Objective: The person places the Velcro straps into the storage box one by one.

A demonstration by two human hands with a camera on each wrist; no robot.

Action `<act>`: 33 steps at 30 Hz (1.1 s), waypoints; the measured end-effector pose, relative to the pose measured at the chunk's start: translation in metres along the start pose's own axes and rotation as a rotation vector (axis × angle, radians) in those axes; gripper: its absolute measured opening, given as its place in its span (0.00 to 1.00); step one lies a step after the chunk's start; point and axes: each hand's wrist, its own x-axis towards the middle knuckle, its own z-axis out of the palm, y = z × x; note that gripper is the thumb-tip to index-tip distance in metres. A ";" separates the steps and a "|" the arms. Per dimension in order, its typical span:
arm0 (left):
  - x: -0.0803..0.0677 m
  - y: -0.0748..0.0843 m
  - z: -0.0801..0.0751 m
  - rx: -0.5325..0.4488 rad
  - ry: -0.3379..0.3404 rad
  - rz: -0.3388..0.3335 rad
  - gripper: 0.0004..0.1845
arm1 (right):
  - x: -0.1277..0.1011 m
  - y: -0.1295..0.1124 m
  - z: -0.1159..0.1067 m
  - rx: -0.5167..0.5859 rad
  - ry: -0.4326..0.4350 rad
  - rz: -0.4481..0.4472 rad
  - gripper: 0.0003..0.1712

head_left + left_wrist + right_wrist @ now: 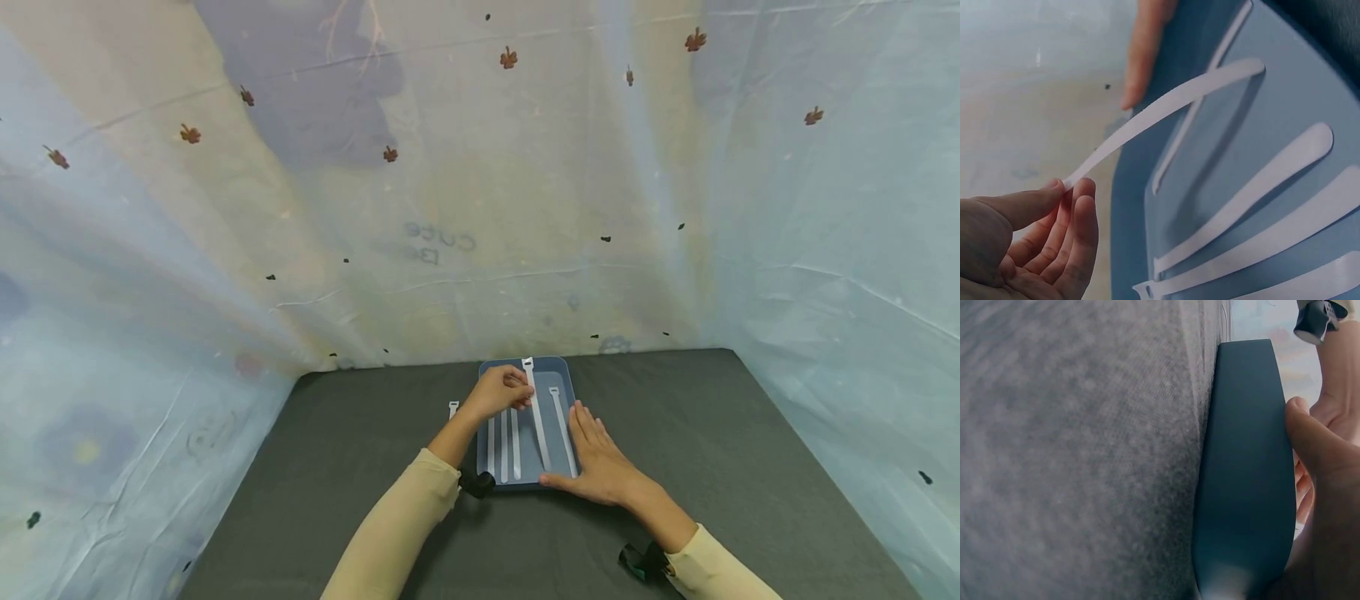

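My left hand [501, 392] pinches a white cable tie [538, 433] near its slotted head, between thumb and fingers. In the left wrist view the tie bows upward, its rounded tail low over the blue tray [1297, 81]; whether it touches the tray cannot be told. Several similar ties lie lengthwise in the tray, one strip [515, 454] among those on the left and another tie [564, 432] along the right side. With fingers extended, my right hand [600, 467] rests against the tray's right side, its thumb [1313, 434] at the near rim.
Left of the tray, another white tie's head [453, 407] shows on the dark grey cloth [360, 467], partly hidden by the left arm. A patterned sheet [480, 208] hangs behind and at both sides. Black straps [645, 562] sit near the wrists.
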 end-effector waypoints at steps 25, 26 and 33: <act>0.025 -0.007 0.029 0.257 0.076 -0.173 0.05 | -0.002 -0.001 -0.003 0.012 -0.003 -0.017 0.77; 0.026 -0.008 0.031 0.260 0.074 -0.186 0.05 | -0.002 -0.001 -0.004 0.011 -0.003 -0.017 0.77; 0.028 -0.008 0.040 0.241 0.067 -0.246 0.05 | -0.002 0.000 -0.004 0.007 -0.007 -0.012 0.76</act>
